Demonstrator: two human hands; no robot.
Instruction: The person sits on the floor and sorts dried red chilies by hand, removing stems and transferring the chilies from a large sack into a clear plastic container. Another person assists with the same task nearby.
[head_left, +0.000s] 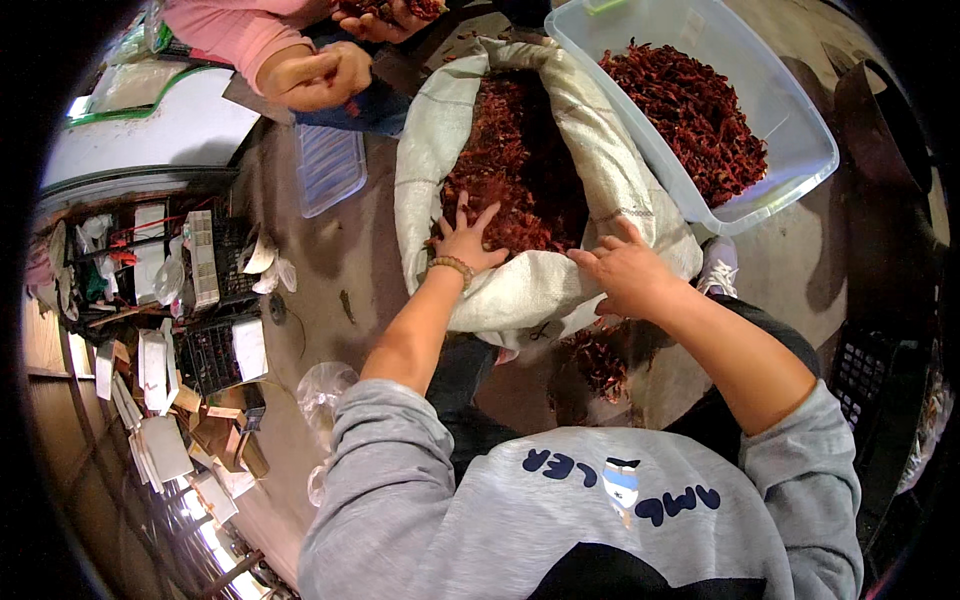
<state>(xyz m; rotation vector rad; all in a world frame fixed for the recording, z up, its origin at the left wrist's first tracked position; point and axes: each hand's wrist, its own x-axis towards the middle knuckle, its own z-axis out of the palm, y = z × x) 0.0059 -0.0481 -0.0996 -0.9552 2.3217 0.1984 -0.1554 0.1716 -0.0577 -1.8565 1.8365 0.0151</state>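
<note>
A white woven sack stands in front of me with its rim rolled back. Dried red chilies fill it. My left hand reaches inside, fingers spread over the chilies near the close left side. On the sack's near right rim rests my right hand, its fingers stretched out against the folded edge. At the far right, a translucent plastic bin holds a pile of dried red chilies and stands close against the sack.
Another person's hand in a pink sleeve is at the upper left, with chilies in their other hand. A clear plastic lid lies on the floor. Chilies are scattered below the sack. Crates and boxes crowd the left.
</note>
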